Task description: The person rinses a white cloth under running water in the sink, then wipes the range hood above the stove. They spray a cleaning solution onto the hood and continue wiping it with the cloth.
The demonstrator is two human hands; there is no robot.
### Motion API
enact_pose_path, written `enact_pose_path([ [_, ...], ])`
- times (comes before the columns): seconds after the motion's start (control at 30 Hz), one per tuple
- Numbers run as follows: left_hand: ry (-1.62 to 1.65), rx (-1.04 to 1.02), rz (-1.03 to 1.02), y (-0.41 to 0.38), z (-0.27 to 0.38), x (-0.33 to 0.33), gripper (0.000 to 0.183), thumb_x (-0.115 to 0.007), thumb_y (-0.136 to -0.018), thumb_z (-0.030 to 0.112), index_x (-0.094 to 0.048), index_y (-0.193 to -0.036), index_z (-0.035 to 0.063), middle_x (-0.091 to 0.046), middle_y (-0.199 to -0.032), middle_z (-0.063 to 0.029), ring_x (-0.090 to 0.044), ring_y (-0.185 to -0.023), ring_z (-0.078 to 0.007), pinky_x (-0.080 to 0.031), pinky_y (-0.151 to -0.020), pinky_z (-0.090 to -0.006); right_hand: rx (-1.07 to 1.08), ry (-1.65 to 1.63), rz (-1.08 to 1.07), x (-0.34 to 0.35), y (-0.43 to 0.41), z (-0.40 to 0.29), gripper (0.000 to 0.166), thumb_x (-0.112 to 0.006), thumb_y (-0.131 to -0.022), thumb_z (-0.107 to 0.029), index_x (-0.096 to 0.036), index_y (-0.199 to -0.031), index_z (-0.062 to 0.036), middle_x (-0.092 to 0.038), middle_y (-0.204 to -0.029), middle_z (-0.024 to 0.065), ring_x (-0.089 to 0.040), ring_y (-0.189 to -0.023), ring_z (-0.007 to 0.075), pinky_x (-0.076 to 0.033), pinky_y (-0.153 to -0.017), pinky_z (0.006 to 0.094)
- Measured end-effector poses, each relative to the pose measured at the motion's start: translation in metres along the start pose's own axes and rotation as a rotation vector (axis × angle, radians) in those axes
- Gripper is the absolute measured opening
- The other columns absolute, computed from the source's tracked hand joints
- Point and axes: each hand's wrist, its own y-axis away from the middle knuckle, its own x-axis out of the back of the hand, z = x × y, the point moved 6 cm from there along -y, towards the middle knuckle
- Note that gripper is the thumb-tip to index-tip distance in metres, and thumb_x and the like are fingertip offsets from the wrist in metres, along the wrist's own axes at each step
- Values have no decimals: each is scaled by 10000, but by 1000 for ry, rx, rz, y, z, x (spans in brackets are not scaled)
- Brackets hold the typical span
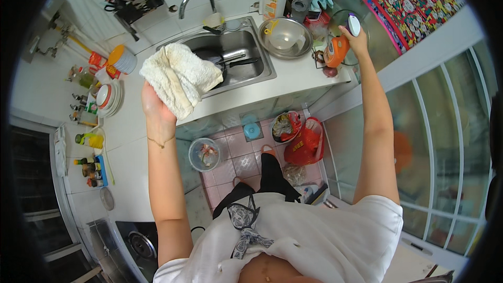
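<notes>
A folded cream terry cloth (178,76) lies across the palm of my left hand (155,102), above the counter's front edge and the left part of the sink. My right hand (357,39) grips the neck of an orange spray bottle (336,52) with a white and purple trigger head (353,25), over the counter's right end. In the steel sink (257,45) lies a dark pan, partly hidden by the cloth, and a black-handled utensil (243,62). A steel basin (290,53) holding a translucent bowl (286,35) stands right of the sink.
Stacked plates (112,100), a condiment rack (103,171) and a gas hob (141,243) line the left counter. A knife rack (135,4) hangs on the wall. On the floor are a clear bucket (204,155), a rubbish bin (286,125) and a red bag (304,145). Sliding glass doors (428,145) stand at right.
</notes>
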Motion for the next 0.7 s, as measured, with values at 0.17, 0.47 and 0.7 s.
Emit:
enact_pose_path([
  [0.17,54,61,80,-65,-53,12,429,-315,-1016,271,-505,-1296,8,-565,-1287,-161,-541,-1184,-328,-414,-1050,-456,43,19,102,-2,-71,28,519,-834,-730,-345,-620,-1029,22,-679,-954,80,-621,-855,153,-490,-799,306],
  [0.47,162,133,189,-144,-132,25,437,-319,-1017,286,-504,-1310,20,-545,-1328,-150,-514,-1228,-321,-388,-1073,-457,73,-217,484,-40,-208,72,523,-828,-737,-109,-484,-1113,7,-584,-977,73,-575,-848,174,-484,-754,317],
  [0.7,139,112,328,-156,-129,43,445,-332,-1014,308,-504,-1310,24,-548,-1323,-152,-512,-1228,-322,-390,-1070,-456,6,-288,559,-74,-240,86,738,-859,-684,-100,-355,-1207,33,-511,-1155,161,-533,-1061,247,-428,-930,353],
])
